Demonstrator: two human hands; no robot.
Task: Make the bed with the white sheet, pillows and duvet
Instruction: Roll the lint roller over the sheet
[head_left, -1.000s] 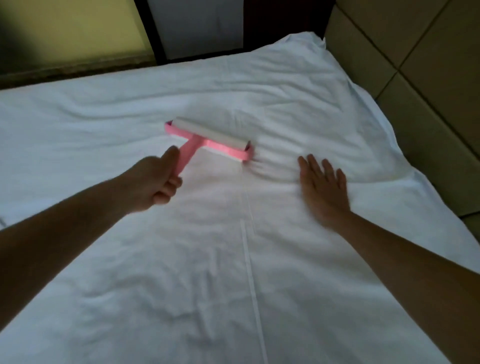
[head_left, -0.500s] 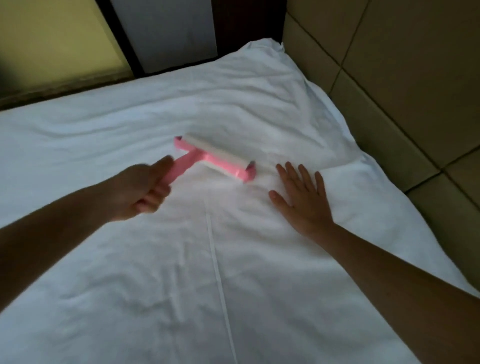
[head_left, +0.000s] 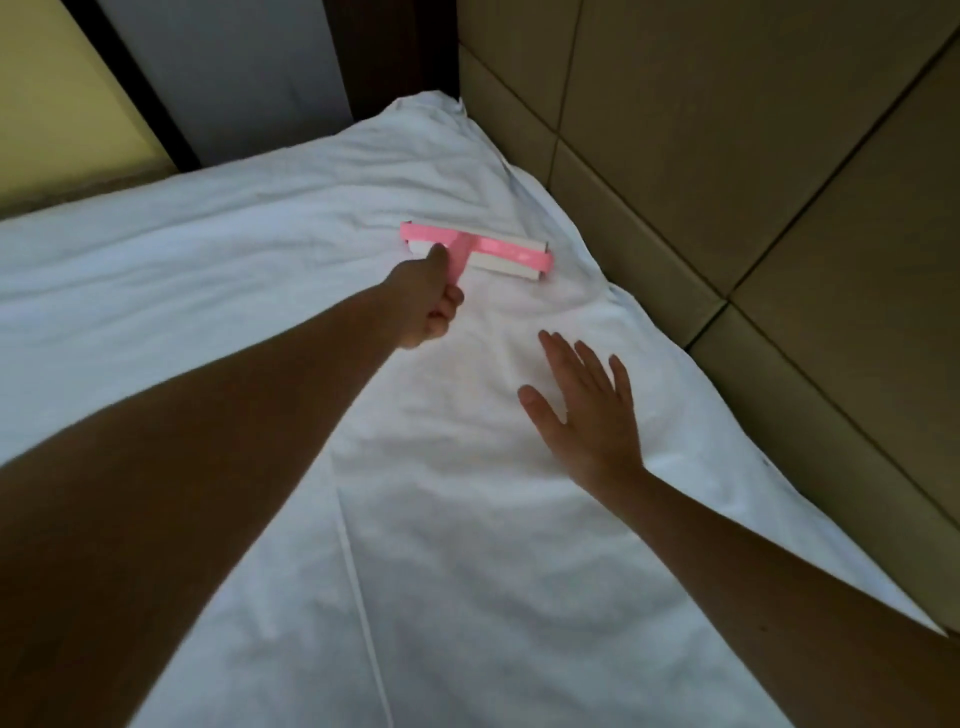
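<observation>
View from a head-worn camera, looking down over a bed covered by a white sheet (head_left: 249, 270). The sheet lies spread across the mattress, lightly creased, with a straight seam (head_left: 358, 587) running toward the viewer. Its far right corner sits against a tan panelled wall (head_left: 727, 156).

The left hand (head_left: 426, 306) reaches far out, its fingers curled tight around the pink handle of a lint roller (head_left: 483, 254). The roller's white drum lies flat on the sheet near that corner, probably so the whole width picks up lint in one pass.

The right hand (head_left: 587, 415) rests palm down on the sheet, fingers straight and spread, nearer than the roller and apart from it. It seems to hold the fabric taut so it does not bunch under the drum.

Half a second ago the roller was just beside the right fingertips; it now sits farther away and to the right, closer to the wall. No pillows or duvet are in view.
</observation>
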